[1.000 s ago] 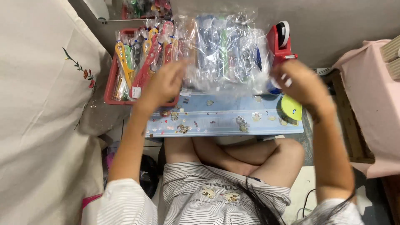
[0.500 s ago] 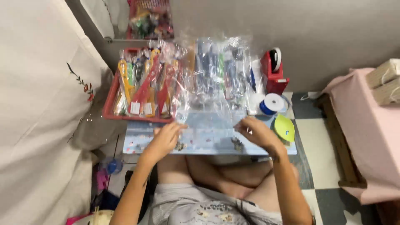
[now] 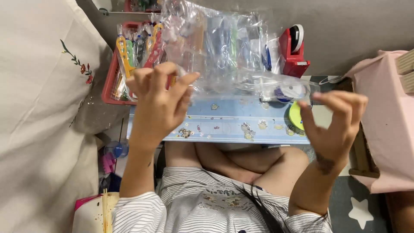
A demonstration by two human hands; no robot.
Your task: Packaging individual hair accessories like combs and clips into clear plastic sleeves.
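Observation:
My left hand (image 3: pixel 158 101) is raised and pinches one end of a clear crinkled plastic bag (image 3: pixel 241 82). My right hand (image 3: pixel 334 123) pinches the other end at the right, so the bag hangs stretched between both hands above the small light-blue table (image 3: pixel 228 125). Behind the bag stand several packed items in clear wrappers (image 3: pixel 224 41), partly blurred by the plastic.
A red tray (image 3: pixel 113 80) of wrapped scissors-like tools stands at the table's far left. A red tape dispenser (image 3: pixel 294 49), a blue tape roll (image 3: pixel 288 91) and a lime-green dish (image 3: pixel 295 116) are at the right. White embroidered cloth (image 3: pixel 43 86) lies left, pink cloth (image 3: pixel 388 99) right.
Both hands have come up off the table and moved apart, pulling the clear bag out wide between them. The view has tilted down toward my lap.

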